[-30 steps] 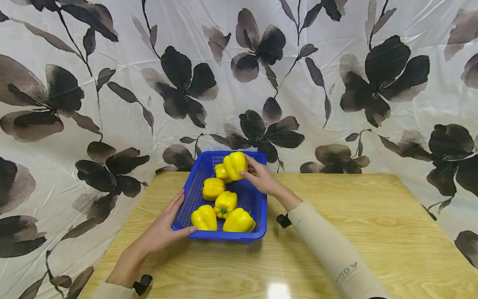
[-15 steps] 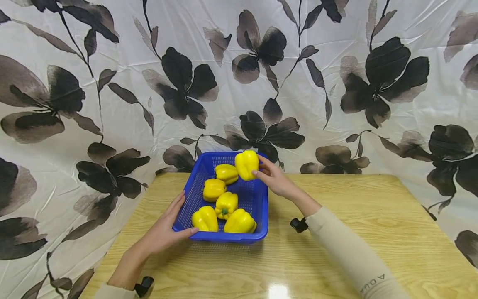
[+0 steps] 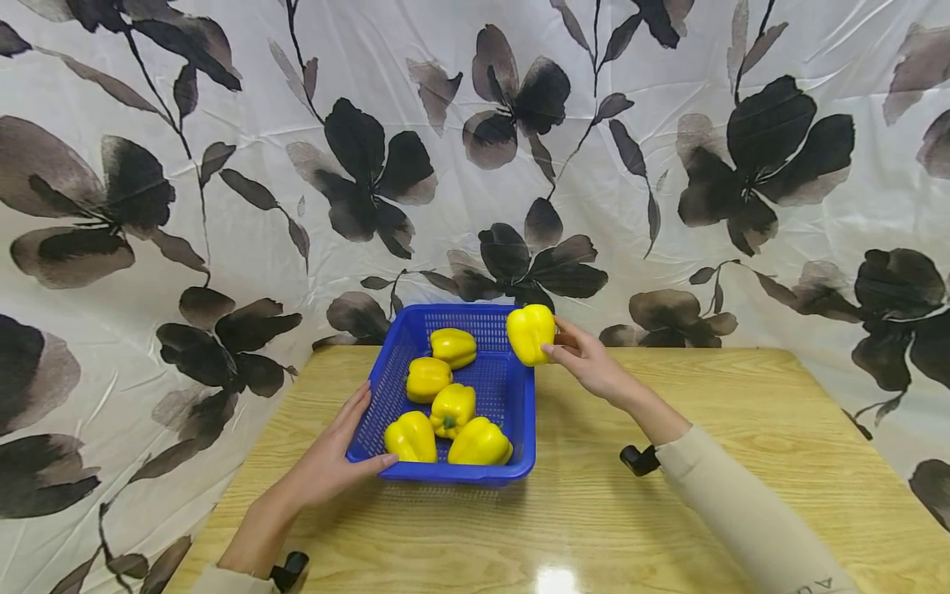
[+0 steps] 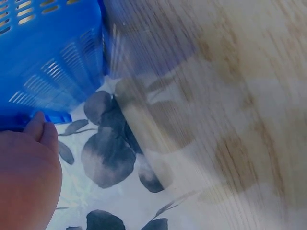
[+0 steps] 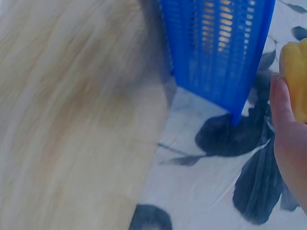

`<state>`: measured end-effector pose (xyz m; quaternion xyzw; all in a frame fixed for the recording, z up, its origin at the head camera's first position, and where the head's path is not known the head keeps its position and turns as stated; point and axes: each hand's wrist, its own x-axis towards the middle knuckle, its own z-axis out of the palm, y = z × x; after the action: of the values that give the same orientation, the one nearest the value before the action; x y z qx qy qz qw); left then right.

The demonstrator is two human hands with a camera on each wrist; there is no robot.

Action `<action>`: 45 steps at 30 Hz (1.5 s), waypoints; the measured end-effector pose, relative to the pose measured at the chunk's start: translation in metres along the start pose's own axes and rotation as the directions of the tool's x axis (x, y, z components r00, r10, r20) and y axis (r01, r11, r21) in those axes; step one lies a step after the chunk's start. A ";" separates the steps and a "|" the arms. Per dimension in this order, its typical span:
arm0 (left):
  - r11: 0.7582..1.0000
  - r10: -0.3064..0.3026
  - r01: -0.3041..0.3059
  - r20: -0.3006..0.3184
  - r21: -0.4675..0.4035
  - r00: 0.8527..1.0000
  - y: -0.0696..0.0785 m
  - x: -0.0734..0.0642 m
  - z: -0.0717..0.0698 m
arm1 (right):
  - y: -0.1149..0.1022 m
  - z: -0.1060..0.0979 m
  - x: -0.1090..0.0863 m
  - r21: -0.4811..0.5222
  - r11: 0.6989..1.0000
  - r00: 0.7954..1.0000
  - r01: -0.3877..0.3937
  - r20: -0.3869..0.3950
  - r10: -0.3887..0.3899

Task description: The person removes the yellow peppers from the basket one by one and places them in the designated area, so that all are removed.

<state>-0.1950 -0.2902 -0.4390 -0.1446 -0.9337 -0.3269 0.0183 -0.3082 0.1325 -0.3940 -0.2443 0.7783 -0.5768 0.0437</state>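
My right hand (image 3: 590,363) holds a yellow bell pepper (image 3: 530,334) between thumb and fingers, raised over the right rim of the blue plastic basket (image 3: 528,429). In the right wrist view the same bell pepper (image 5: 296,79) shows at the right edge, partly cut off. Several more yellow bell peppers (image 3: 478,442) lie inside the basket, one with its green stem facing me. At the basket's front left corner, my left hand (image 3: 330,454) grips it, thumb on the front rim and fingers along the left side. The left wrist view shows fingertips (image 4: 37,125) at the rim.
The basket stands on a light wood-grain table (image 3: 705,462), toward its back left. A white cloth with dark flowers (image 3: 623,206) hangs behind and at the left. Bare tabletop extends to the right of the basket.
My right hand has carried the bell pepper rightward, from above the other peppers at the back of the basket to its right rim. The left hand has stayed on the basket's corner.
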 end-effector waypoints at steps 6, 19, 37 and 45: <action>1.000 0.007 -0.007 -0.006 -0.001 1.000 0.000 0.001 0.000 | 0.013 -0.017 -0.015 -0.014 1.000 1.000 0.001 -0.009 -0.001; 1.000 0.023 -0.023 -0.017 0.000 1.000 -0.002 0.000 0.001 | 0.047 -0.033 -0.032 -0.012 0.997 0.997 -0.075 -0.010 0.075; 1.000 0.030 -0.030 -0.015 0.005 0.999 -0.002 -0.001 0.000 | 0.083 -0.039 -0.026 -0.062 0.964 0.966 -0.259 -0.023 0.258; 1.000 0.027 -0.026 -0.017 0.005 0.999 -0.002 0.000 0.000 | 0.088 -0.041 -0.017 -0.096 0.956 0.960 -0.278 -0.019 0.278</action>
<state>-0.1956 -0.2913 -0.4401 -0.1541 -0.9323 -0.3259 0.0311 -0.3367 0.1947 -0.4647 -0.1326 0.8323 -0.5269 0.1101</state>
